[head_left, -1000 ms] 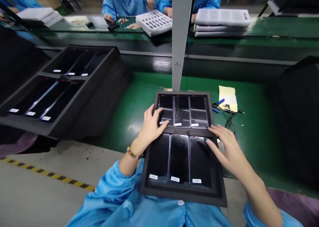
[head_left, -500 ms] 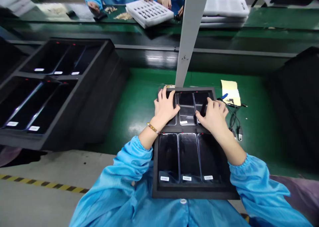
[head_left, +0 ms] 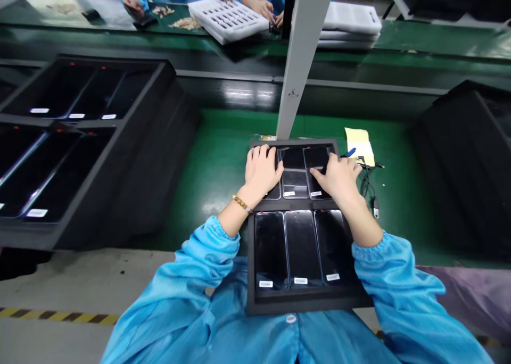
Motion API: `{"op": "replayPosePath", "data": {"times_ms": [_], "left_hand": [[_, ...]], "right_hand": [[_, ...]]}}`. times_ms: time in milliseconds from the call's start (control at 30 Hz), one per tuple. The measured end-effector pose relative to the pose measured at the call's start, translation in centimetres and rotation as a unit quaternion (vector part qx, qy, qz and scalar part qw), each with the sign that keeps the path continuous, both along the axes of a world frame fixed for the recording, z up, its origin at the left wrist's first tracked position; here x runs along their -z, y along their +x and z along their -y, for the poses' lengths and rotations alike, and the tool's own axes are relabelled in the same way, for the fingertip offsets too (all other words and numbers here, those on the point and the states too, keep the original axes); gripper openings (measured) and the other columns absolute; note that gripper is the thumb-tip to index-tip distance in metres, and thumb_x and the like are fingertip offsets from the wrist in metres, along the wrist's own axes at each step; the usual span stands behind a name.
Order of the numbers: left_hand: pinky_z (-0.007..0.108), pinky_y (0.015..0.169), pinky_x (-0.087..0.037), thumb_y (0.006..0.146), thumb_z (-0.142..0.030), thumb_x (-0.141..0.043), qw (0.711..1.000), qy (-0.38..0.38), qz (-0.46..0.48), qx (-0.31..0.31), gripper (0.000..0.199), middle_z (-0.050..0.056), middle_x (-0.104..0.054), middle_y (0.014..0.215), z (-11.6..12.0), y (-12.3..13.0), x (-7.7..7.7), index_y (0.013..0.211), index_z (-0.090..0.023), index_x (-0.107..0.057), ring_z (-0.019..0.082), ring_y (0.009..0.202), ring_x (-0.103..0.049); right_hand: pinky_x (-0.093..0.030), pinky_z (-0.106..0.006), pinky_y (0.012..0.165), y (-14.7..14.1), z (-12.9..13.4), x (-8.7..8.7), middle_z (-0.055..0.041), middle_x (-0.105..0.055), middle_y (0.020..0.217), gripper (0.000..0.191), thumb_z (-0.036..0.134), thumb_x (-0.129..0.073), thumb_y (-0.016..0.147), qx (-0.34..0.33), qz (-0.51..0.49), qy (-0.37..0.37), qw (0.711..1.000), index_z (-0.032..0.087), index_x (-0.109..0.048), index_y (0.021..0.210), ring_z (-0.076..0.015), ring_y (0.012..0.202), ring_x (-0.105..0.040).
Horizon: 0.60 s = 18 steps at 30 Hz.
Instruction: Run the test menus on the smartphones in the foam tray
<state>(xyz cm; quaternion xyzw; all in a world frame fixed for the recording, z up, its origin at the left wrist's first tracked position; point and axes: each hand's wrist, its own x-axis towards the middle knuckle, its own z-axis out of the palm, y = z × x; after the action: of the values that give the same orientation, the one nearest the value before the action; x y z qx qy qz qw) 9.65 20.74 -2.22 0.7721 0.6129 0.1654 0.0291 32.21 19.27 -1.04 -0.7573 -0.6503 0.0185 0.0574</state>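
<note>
A black foam tray (head_left: 295, 204) lies in front of me, its near end against my blue smock. It holds several dark phones in two rows, such as the near middle phone (head_left: 304, 247), with white labels at their lower ends. My left hand (head_left: 261, 171) rests over the far left phone, fingers spread toward the tray's far edge. My right hand (head_left: 339, 179) lies across the tray's right side, thumb over the far right phone (head_left: 317, 167), fingers apart at the outer edge. Neither hand has lifted anything.
Stacked black trays with phones (head_left: 139, 135) stand left; another dark stack (head_left: 463, 167) stands right. A grey post (head_left: 297, 71) rises behind my tray. Yellow paper (head_left: 360, 143) and black cables (head_left: 371, 185) lie to its right. People's hands work at white trays (head_left: 229, 21) across the bench.
The view has shifted slightly, moving the surroundings left. My left hand's fingers have drawn closer together, and my right hand sits a little lower on the tray's side, uncovering the far right phone's label.
</note>
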Motion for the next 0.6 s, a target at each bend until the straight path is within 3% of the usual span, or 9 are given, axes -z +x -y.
{"op": "replayPosePath", "data": {"times_ms": [133, 233, 333, 433, 600], "left_hand": [[0.052, 0.111, -0.045, 0.107, -0.043, -0.054, 1.0, -0.011, -0.014, -0.011, 0.046, 0.018, -0.066, 0.14, -0.8, 0.2, -0.4, 0.139, -0.012, -0.065, 0.039, 0.129, -0.056], [0.052, 0.11, -0.046, 0.107, -0.046, -0.054, 1.0, -0.011, -0.017, -0.018, 0.043, 0.019, -0.067, 0.136, -1.5, 0.4, -0.7, 0.129, -0.012, -0.068, 0.04, 0.129, -0.056], [0.051, 0.111, -0.046, 0.108, -0.047, -0.054, 1.0, -0.009, -0.022, -0.016, 0.042, 0.019, -0.067, 0.135, -1.8, 0.5, -0.8, 0.125, -0.011, -0.069, 0.039, 0.13, -0.055], [0.049, 0.109, -0.048, 0.107, -0.048, -0.056, 1.0, -0.011, -0.025, -0.015, 0.044, 0.019, -0.066, 0.136, -1.7, 0.7, -0.6, 0.128, -0.01, -0.067, 0.038, 0.129, -0.056], [0.048, 0.108, -0.048, 0.107, -0.049, -0.057, 0.999, -0.009, -0.029, -0.011, 0.045, 0.02, -0.066, 0.135, -1.5, 1.0, -0.4, 0.127, -0.011, -0.066, 0.037, 0.128, -0.057]], "right_hand": [[-0.044, -0.056, 0.102, 1.6, -0.5, -0.1, -0.0255, -0.07, 0.119, 0.057, 0.056, -0.062, 0.098, -0.014, -0.061, 0.016, 0.998, 0.01, -0.065, 0.132, -0.0431, 0.123, -0.059], [-0.052, -0.042, 0.088, 2.4, -0.9, 0.2, -0.0142, -0.075, 0.104, 0.049, 0.054, -0.055, 0.102, -0.034, -0.118, 0.015, 0.992, 0.016, -0.062, 0.132, -0.0301, 0.1, -0.07], [-0.054, -0.036, 0.079, 3.1, -0.9, 0.6, -0.0079, -0.076, 0.093, 0.048, 0.05, -0.056, 0.103, -0.046, -0.15, 0.012, 0.988, 0.017, -0.057, 0.138, -0.0254, 0.086, -0.072], [-0.054, -0.04, 0.082, 3.8, -0.2, 0.8, -0.0124, -0.076, 0.095, 0.046, 0.043, -0.056, 0.103, -0.047, -0.142, 0.023, 0.989, 0.014, -0.061, 0.138, -0.0301, 0.091, -0.073], [-0.05, -0.053, 0.098, 2.6, -0.4, 0.6, -0.0294, -0.068, 0.129, 0.048, 0.046, -0.051, 0.105, -0.101, -0.103, 0.066, 0.987, 0.008, -0.068, 0.129, -0.0413, 0.117, -0.066]]}}
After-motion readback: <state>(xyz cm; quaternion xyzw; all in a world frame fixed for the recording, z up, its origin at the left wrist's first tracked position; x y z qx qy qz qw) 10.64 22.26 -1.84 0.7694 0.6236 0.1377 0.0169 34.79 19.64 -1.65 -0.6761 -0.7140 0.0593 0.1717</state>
